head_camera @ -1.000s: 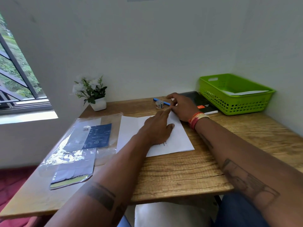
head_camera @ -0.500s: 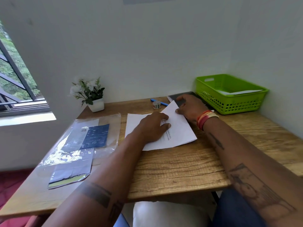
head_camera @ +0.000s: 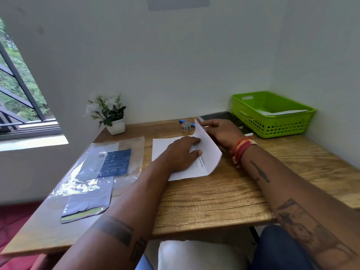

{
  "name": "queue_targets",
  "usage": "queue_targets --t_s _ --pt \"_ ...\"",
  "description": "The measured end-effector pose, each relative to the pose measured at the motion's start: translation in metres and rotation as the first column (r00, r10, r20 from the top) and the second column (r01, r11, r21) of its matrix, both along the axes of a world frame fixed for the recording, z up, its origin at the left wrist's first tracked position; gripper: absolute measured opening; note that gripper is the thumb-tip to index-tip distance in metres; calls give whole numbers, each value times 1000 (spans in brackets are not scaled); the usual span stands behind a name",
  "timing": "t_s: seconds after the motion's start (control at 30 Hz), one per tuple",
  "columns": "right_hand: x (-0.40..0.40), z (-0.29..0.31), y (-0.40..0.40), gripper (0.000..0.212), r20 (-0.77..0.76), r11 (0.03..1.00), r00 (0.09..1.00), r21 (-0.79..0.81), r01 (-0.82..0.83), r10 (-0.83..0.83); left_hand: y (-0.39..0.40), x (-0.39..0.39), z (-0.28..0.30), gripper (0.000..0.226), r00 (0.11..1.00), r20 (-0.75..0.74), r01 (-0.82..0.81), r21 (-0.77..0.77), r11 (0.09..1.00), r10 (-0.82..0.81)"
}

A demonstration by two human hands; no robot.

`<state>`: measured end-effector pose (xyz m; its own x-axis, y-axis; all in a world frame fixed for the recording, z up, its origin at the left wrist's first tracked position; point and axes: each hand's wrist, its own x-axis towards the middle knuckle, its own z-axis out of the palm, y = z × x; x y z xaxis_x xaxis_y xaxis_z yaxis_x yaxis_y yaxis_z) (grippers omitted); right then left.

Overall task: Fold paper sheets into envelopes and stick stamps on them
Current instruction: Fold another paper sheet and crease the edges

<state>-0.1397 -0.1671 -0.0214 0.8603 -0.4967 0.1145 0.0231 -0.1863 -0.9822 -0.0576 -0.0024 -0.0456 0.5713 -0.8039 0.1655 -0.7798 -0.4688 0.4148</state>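
A white paper sheet [head_camera: 209, 152] lies on the wooden desk [head_camera: 214, 197] in front of me, with small print along one side. My left hand [head_camera: 183, 154] presses flat on its middle, fingers straight. My right hand [head_camera: 222, 133] pinches the sheet's far right edge and holds that side lifted up off the desk, curling it toward the left. A small roll of stamps [head_camera: 186, 126] stands just beyond the sheet, next to a blue pen [head_camera: 185, 121].
A green plastic basket [head_camera: 272, 115] with a paper inside stands at the back right corner. A black notebook [head_camera: 228, 118] lies beside it. A clear plastic packet [head_camera: 101, 172] with blue cards covers the left of the desk. A potted plant [head_camera: 111, 115] stands by the wall.
My right hand has lifted the sheet's right side from flat on the desk to standing up. My left hand slid back slightly and stays pressed on the sheet.
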Motion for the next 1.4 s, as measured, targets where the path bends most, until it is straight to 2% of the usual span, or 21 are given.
queue_targets --t_s 0.13,0.27,0.37,0.5,0.63,0.67,0.73,0.8,0.9,1.13,1.4 --pt "2 -5 5 28 -34 981 998 -188 -52 47 2 0 1 62 995 -81 -66 -91 994 59" --pt "4 -8 12 30 -82 936 993 -334 -108 86 6 0 5 41 992 -54 -121 -173 977 114" --pt "4 -8 16 31 -99 883 992 -455 -114 78 9 -2 8 33 980 -183 -129 -282 951 78" --pt "2 -8 19 30 -162 809 983 -564 -165 87 13 -3 12 36 923 -354 -299 -411 861 152" --pt "5 -9 22 31 -225 701 972 -684 -205 65 18 1 14 29 838 -526 -422 -451 786 148" --pt "6 -10 22 32 -236 681 970 -700 -214 62 19 1 14 27 840 -514 -429 -433 793 174" --pt "7 -11 23 32 -252 658 966 -718 -227 60 20 4 14 38 871 -408 -433 -372 821 275" --pt "8 -11 24 32 -251 644 966 -730 -228 57 19 6 13 45 876 -362 -447 -358 820 319" --pt "10 -12 26 31 -258 616 965 -754 -229 44 18 8 11 44 886 -332 -433 -338 836 324" --pt "12 -14 29 32 -283 529 959 -808 -259 37 20 12 6 40 931 -99 -366 -212 906 352" --pt "14 -16 29 26 -280 519 959 -815 -259 39 17 10 1 40 947 77 -307 -72 949 312"
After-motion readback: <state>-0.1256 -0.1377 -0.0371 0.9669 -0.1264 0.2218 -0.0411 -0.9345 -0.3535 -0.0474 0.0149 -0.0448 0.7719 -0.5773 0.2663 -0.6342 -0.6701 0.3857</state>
